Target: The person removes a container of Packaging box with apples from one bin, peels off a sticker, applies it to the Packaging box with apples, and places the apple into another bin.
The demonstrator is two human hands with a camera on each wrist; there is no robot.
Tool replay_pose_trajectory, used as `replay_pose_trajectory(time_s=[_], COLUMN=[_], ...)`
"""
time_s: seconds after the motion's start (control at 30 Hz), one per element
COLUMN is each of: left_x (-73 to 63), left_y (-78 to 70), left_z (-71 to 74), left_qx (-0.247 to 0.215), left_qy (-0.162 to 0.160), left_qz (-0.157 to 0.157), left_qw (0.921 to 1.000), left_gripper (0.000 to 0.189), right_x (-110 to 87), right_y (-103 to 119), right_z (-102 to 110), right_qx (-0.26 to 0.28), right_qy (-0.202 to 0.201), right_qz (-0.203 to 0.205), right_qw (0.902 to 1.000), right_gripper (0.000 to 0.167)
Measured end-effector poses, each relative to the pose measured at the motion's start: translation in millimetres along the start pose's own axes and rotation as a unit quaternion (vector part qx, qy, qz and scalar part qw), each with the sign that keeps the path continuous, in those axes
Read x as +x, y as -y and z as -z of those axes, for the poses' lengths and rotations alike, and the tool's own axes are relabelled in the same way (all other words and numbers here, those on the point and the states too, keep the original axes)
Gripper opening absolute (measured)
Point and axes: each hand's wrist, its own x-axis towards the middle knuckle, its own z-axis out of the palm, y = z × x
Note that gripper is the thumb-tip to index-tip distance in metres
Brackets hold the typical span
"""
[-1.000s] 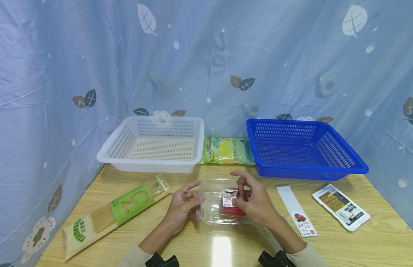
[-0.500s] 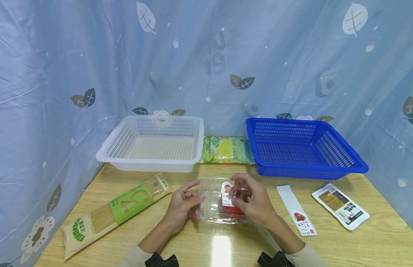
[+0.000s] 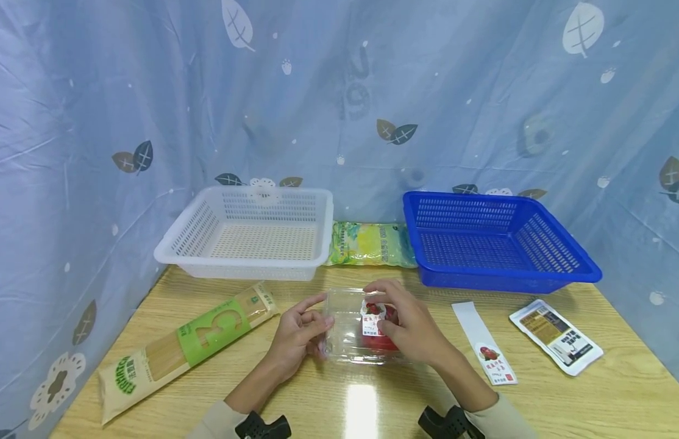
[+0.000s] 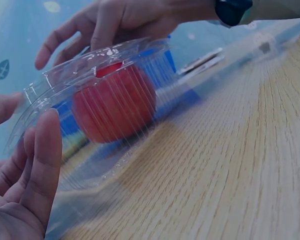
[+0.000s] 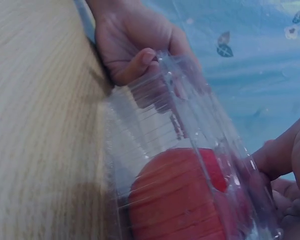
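A clear plastic clamshell box with a round red fruit that looks like an apple inside sits in front of me. My left hand holds the box by its left edge, thumb and fingers either side of it. On the lid, above the fruit, lies a white sticker with a red fruit print. Over the lid's right part is my right hand, its thumb at the sticker's right side and its index finger reaching across the top edge. The right wrist view shows the fruit through the ribbed wall.
A strip with another fruit sticker and a white pouch lie to the right. Long packaged noodles lie left. Behind stand a white basket and a blue basket, with a yellow-green bag between them.
The sticker, pinched and partly bent up by my right fingers before, now lies flatter on the lid. My right index finger has shifted left and straightened. The left hand keeps its hold.
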Motion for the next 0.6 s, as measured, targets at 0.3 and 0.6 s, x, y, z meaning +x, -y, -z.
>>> replay_pose_trajectory(time_s=[0.3,0.6], left_x=[-3.3,-0.3], left_y=[-1.8,1.2], left_z=[4.7,1.3], left_qx=[0.009,-0.003], left_qy=[-0.006,0.007], left_qz=[0.001,-0.001], left_qw=[0.9999,1.0], left_gripper=[0.071,0.071], right_x=[2.7,-2.7], right_y=[0.4,-0.1], right_z=[-3.4,-4.3], right_qx=[0.05,0.074], right_qy=[-0.001,-0.109], right_qz=[-0.035,-0.076], right_qw=[0.9981,0.9884], right_gripper=[0.067,0.057])
